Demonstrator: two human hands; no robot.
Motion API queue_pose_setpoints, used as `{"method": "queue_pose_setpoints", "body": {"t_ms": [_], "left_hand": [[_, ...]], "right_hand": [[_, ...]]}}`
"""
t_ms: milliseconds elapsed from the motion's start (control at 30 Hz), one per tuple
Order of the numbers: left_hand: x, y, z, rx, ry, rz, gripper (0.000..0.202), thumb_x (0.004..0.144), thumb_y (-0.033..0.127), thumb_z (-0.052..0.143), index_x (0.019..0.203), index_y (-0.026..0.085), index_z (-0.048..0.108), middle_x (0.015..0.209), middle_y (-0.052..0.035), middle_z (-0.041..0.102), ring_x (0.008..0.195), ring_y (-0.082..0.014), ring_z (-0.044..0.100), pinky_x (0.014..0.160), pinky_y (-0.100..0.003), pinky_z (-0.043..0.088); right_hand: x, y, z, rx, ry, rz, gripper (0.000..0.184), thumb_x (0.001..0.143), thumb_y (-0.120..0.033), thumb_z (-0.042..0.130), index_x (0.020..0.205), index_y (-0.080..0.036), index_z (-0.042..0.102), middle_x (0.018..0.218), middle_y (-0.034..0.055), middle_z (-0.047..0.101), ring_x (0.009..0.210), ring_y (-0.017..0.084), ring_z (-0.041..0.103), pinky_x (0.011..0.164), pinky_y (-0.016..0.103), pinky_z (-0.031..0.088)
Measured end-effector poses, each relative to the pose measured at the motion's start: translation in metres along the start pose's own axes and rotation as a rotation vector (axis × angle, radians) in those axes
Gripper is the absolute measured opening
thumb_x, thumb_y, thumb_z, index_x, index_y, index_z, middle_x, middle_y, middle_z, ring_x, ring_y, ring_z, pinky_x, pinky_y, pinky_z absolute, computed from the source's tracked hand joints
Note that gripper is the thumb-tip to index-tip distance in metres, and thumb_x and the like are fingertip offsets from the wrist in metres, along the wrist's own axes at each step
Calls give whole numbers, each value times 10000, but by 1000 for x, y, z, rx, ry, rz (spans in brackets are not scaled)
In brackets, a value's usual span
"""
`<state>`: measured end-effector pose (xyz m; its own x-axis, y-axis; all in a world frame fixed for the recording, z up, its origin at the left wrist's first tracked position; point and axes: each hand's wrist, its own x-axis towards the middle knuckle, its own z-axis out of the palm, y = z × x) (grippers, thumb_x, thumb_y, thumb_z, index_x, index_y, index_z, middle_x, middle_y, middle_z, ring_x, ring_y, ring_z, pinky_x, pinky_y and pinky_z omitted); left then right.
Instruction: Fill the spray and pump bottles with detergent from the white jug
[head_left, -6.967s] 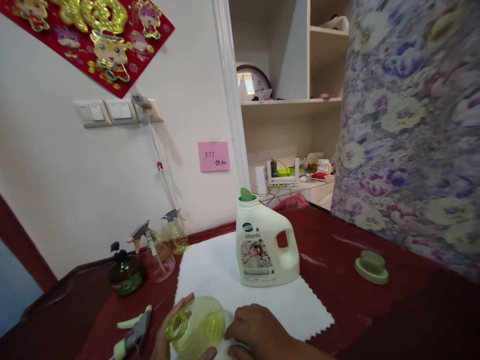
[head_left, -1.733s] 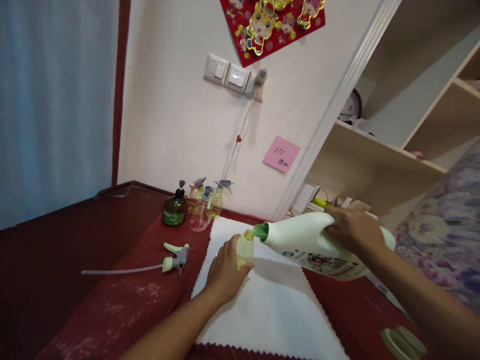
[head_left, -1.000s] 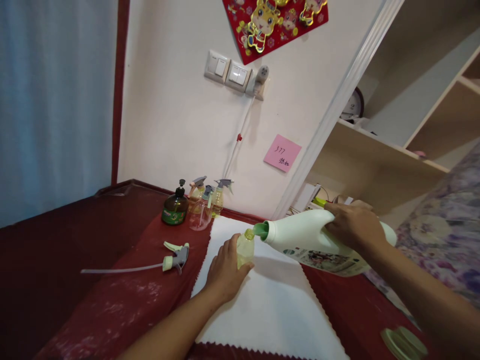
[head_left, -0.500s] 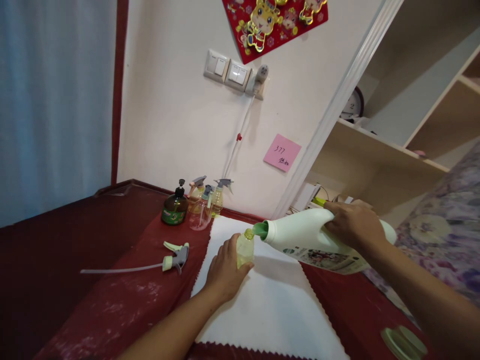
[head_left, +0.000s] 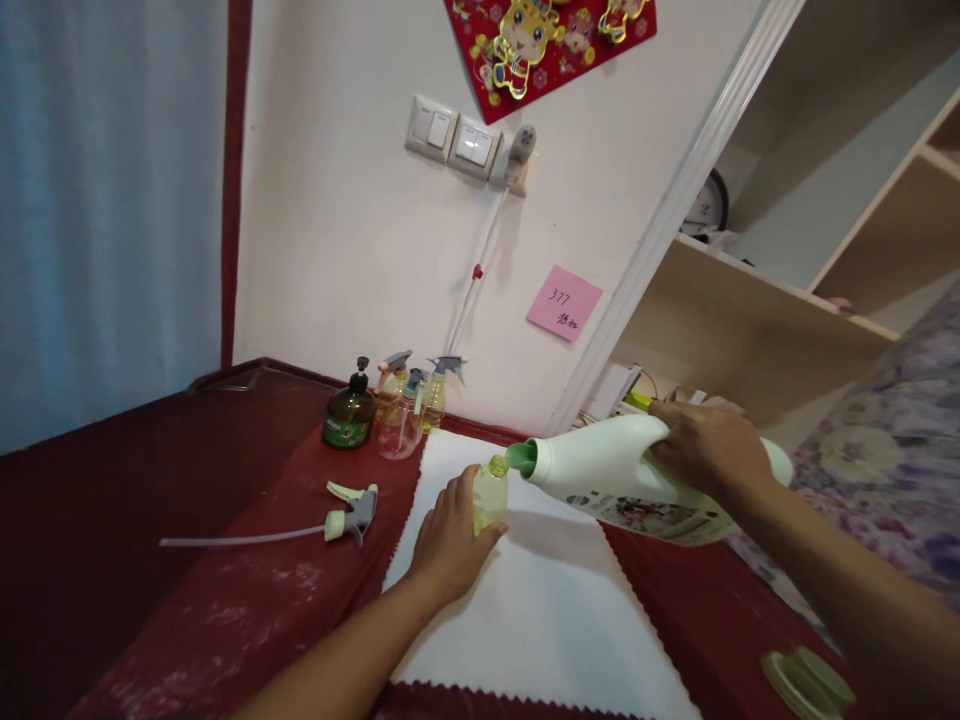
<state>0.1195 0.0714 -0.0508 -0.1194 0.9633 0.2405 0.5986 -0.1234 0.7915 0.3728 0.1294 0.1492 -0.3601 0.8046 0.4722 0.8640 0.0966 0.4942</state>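
The left hand (head_left: 450,545) wraps its fingers around a small yellow-green bottle (head_left: 490,494) standing upright on the white cloth (head_left: 540,620). The right hand (head_left: 705,448) grips the handle of a white jug (head_left: 615,475), tipped nearly flat, its green spout (head_left: 520,457) at the bottle's mouth. A loose spray head (head_left: 349,514) lies on the tabletop (head_left: 112,520) to the left
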Motion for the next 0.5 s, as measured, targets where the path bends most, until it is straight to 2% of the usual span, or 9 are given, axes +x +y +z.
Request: {"method": "queue_pose_setpoints", "body": {"t_ms": [500], "left_hand": [[1,1,0,0,0,-13,728,853,344,602,1504,205,309,1541,-151,478,1397,-318,462,1140,-433,372]], "right_hand": [[1,0,0,-4,-14,6,190,886,-251,516,923,-219,700,924,115,777,840,298,680,602,322,271]]}}
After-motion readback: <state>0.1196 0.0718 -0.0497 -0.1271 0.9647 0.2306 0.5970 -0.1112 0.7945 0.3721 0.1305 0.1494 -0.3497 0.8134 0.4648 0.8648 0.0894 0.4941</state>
